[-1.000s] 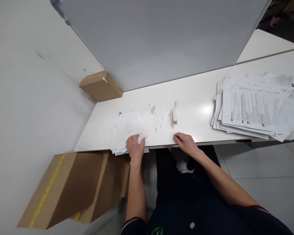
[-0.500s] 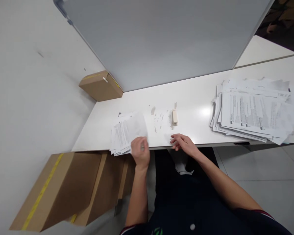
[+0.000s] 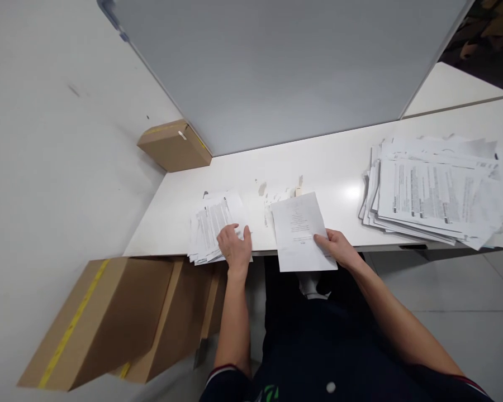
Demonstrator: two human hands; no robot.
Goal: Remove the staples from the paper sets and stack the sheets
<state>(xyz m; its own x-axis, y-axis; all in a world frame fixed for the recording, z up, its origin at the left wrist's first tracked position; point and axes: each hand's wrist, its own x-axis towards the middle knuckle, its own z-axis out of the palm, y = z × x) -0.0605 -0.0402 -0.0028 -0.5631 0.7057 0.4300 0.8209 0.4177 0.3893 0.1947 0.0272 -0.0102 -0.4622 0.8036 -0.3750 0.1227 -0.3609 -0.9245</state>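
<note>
My right hand (image 3: 337, 245) grips a printed sheet of paper (image 3: 299, 231) by its right edge, thumb on top. The sheet is tilted over the table's front edge and hides most of a small beige block (image 3: 298, 191). To the left lies a fanned pile of printed papers (image 3: 209, 229). Over that pile's right side, my left hand (image 3: 235, 244) has its fingers and thumb apart, holding nothing; whether its fingertips touch the papers I cannot tell.
A larger, uneven stack of papers (image 3: 433, 190) covers the right end of the white table (image 3: 335, 162). A cardboard box (image 3: 176, 146) stands in the back left corner before a grey panel (image 3: 276, 67). Larger cardboard boxes (image 3: 96, 324) stand below the table's left end.
A sheet of paper is now in my right hand, covering most of the beige block. My left hand has opened and shifted slightly over the left pile.
</note>
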